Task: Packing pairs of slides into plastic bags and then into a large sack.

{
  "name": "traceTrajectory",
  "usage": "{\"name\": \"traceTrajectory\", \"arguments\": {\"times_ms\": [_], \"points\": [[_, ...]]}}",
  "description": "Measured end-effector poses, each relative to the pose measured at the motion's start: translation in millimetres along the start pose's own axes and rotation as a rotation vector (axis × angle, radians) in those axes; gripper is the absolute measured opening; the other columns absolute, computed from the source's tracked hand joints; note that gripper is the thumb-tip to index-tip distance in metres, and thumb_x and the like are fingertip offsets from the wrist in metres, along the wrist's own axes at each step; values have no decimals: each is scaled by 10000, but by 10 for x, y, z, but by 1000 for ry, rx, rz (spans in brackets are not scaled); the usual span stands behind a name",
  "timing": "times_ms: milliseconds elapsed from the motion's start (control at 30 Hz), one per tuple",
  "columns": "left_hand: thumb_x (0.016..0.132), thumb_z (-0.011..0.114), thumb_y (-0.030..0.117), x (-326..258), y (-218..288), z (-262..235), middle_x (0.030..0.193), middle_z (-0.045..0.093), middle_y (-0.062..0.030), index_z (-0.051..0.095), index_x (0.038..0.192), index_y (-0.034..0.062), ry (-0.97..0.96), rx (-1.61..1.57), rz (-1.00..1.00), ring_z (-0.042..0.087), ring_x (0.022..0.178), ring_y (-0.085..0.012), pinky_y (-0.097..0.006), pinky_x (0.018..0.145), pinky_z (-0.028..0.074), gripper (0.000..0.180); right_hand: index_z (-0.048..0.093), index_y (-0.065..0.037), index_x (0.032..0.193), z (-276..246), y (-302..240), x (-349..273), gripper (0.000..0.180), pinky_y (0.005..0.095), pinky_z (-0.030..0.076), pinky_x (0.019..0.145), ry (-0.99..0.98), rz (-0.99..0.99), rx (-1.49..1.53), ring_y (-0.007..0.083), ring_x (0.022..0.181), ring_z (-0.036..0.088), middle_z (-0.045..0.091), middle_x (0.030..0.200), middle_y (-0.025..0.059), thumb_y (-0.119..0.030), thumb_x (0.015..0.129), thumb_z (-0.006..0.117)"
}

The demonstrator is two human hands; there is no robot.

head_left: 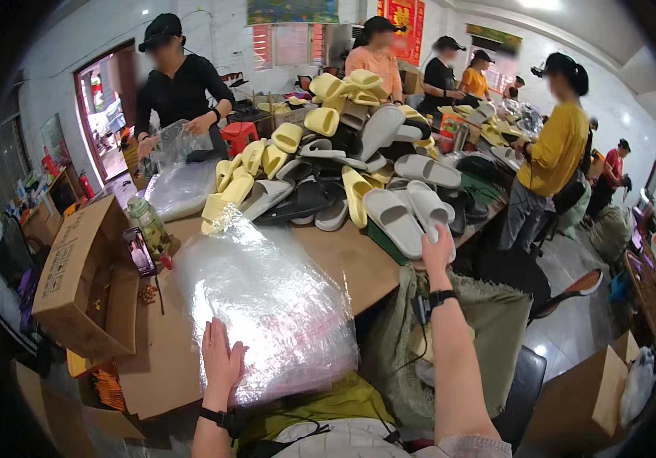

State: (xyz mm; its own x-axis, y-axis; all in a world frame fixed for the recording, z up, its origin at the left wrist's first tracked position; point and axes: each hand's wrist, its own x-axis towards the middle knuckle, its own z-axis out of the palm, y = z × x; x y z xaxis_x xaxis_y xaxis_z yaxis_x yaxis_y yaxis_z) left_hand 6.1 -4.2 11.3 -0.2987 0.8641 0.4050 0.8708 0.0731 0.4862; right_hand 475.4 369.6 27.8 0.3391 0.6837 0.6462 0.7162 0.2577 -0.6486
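My left hand lies with its fingers stretched out on a shiny stack of clear plastic bags at the table's near edge. Farther right, my right hand reaches to the front of the slipper heap. Its fingers are closed at the heel end of a light grey slipper; the fingertips are partly hidden. Just left of it rests another light grey slipper. Behind them rises a pile of yellow, grey and black slippers, with a yellow slipper close by.
An open cardboard box, a green bottle and a phone stand on the left. A green woven sack hangs below my right arm. Across the table a person in black handles clear bags; a person in yellow stands right.
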Motion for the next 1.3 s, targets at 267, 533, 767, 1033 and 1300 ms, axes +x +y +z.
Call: {"name": "traceTrajectory", "arguments": {"times_ms": [267, 533, 767, 1033, 1300], "points": [[896, 636, 324, -17, 11, -20, 1507, 411, -303, 363, 1474, -97, 9, 10, 7, 318, 1419, -505, -504, 1184, 263, 765, 588, -22, 1380, 393, -25, 661, 590, 370, 416, 1065, -614, 365, 479, 323, 1277, 537, 524, 1424, 197, -207, 835, 722], [914, 623, 351, -54, 1, -85, 1503, 410, -316, 376, 1461, -108, 37, 10, 25, 341, 1398, -522, -520, 1171, 279, 755, 544, 40, 1381, -93, -953, 415, 471, 249, 414, 921, -325, -94, 574, 162, 993, 510, 495, 1343, 84, -28, 918, 601], [927, 622, 348, -3, 82, -80, 1503, 422, -297, 373, 1470, -106, 9, 13, -9, 325, 1425, -484, -504, 1172, 281, 750, 536, 33, 1403, -721, -1915, 251, 484, 265, 401, 984, -360, -244, 742, 146, 1058, 516, 512, 1334, 67, -35, 928, 601], [914, 637, 378, -34, 87, -116, 1492, 427, -315, 410, 1446, -89, 21, -12, -37, 336, 1411, -506, -505, 1174, 280, 743, 535, 38, 1392, -906, -2876, -449, 472, 236, 393, 971, -732, -113, 1016, 106, 1066, 507, 512, 1241, 14, -22, 930, 611], [927, 638, 375, -20, 76, -94, 1497, 425, -307, 430, 1432, -107, 33, -3, -23, 327, 1421, -498, -490, 1179, 287, 728, 543, -13, 1360, -490, -3304, -1656, 568, 489, 379, 1103, -915, -894, 466, 463, 1288, 455, 456, 1410, 275, -176, 849, 730]]}}
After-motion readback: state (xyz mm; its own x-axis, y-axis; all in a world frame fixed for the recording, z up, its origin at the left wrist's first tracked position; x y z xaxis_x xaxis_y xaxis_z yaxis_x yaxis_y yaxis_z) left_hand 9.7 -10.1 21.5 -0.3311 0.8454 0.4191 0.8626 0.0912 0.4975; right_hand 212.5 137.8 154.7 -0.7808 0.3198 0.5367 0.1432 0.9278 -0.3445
